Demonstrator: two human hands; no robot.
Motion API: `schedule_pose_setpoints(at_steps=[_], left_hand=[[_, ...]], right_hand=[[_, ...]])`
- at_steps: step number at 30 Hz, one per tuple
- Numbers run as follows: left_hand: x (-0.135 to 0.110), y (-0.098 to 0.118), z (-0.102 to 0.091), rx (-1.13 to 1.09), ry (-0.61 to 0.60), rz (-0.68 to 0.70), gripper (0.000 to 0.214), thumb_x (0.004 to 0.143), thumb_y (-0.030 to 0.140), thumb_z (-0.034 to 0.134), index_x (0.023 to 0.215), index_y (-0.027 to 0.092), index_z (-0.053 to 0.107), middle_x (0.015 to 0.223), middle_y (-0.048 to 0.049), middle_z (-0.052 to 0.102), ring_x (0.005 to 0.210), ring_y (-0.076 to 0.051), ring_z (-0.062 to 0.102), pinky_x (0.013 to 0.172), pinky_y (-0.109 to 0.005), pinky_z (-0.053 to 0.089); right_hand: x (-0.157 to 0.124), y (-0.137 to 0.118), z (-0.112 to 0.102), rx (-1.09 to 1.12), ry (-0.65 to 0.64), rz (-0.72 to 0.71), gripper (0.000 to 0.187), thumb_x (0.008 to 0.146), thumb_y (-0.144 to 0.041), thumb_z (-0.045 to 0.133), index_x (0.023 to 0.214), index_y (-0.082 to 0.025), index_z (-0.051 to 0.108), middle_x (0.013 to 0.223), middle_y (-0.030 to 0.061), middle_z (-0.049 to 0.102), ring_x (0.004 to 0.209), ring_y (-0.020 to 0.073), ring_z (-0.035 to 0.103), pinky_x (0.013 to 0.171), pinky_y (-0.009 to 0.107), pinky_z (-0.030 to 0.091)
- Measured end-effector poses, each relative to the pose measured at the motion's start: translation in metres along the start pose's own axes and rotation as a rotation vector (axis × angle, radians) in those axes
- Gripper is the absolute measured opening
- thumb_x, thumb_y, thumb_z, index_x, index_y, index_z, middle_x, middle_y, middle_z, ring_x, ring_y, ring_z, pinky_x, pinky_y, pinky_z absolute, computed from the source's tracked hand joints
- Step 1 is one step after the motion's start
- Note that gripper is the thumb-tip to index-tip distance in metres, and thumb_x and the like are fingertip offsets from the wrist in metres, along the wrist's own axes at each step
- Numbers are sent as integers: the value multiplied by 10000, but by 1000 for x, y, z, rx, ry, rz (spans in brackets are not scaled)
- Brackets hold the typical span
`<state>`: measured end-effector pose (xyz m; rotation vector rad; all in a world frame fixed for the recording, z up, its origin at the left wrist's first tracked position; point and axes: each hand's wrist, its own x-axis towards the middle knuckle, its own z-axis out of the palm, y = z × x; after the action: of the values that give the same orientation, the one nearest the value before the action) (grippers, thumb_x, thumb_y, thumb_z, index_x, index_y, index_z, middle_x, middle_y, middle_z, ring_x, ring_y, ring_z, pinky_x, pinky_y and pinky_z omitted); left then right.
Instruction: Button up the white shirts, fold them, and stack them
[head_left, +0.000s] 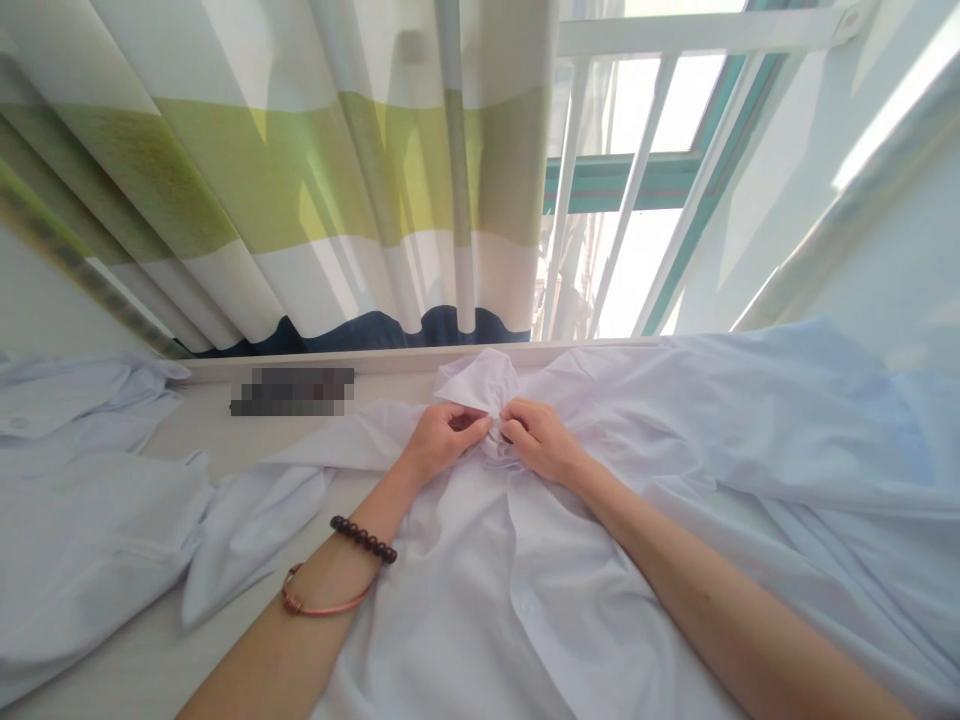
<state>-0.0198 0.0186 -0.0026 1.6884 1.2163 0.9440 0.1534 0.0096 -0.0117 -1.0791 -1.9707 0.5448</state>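
A white button-up shirt [465,560] lies spread out in front of me, its collar end toward the window. My left hand [442,440] pinches the cloth near the collar from the left. From the right, my right hand [544,440] grips the same bunched part, close beside the left. The collar [480,375] stands up crumpled just beyond my fingers. Whatever small part lies between the fingertips is too hidden to make out. Beads and a copper-coloured bangle circle my left wrist.
More white garments lie at the left [90,540] and right [825,420]. A pixelated dark object [292,391] rests near the back ledge. Beyond hang a white and green curtain [300,180] and white window bars [637,150].
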Motion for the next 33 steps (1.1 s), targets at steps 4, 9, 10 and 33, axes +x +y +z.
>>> schedule_pose_setpoints(at_steps=[4, 9, 10, 33], left_hand=[[-1, 0, -6, -41, -104, 15, 318, 723, 426, 684, 824, 133, 754, 509, 20, 580, 451, -82, 447, 423, -196, 331], [-2, 0, -3, -33, -115, 21, 303, 739, 406, 666, 841, 136, 757, 593, -13, 659, 491, -103, 519, 455, -203, 387], [-2, 0, -1, -24, -98, 24, 298, 736, 400, 664, 840, 135, 752, 642, -26, 688, 525, -119, 555, 478, -211, 415], [19, -5, -67, 358, 53, 52, 526, 742, 529, 631, 1110, 153, 646, 974, -88, 717, 864, -246, 663, 803, -338, 500]], right_hand=[[-2, -1, -1, 16, 13, 6, 259, 828, -297, 499, 608, -209, 395, 590, -34, 449, 556, 115, 396, 548, 253, 315], [1, 0, 1, -39, -2, 1, 237, 797, -203, 456, 577, -211, 370, 566, -37, 429, 541, 113, 383, 534, 254, 293], [1, 0, 2, -52, -3, -2, 233, 789, -193, 452, 576, -213, 360, 565, -38, 420, 543, 114, 381, 534, 255, 291], [14, 4, -96, -621, -98, 299, 262, 883, -324, 487, 748, -192, 668, 758, 77, 692, 793, 253, 621, 817, 397, 388]])
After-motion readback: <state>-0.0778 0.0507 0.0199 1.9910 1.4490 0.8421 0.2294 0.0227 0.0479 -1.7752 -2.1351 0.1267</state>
